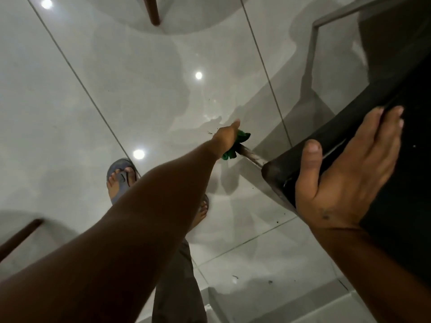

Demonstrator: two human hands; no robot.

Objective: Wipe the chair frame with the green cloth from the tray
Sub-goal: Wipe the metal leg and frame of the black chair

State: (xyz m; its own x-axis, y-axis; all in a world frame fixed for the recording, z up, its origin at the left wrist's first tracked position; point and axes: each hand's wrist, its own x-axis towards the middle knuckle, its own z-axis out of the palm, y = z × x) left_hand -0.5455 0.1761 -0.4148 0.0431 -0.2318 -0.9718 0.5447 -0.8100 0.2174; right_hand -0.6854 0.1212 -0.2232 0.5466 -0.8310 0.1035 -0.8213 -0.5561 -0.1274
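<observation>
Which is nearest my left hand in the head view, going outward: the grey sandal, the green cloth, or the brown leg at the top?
1. The green cloth: gripped in the left hand, around the chair leg.
2. The grey sandal: on the floor, to its lower left.
3. The brown leg: far off at the top edge.

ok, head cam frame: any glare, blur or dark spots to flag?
Head view: three round lamp reflections glare on the glossy grey floor tiles; the black chair seat is a near-featureless dark mass; the left hand gripping the green cloth on the metal chair leg looks soft; the right hand on the seat is sharp.
</observation>
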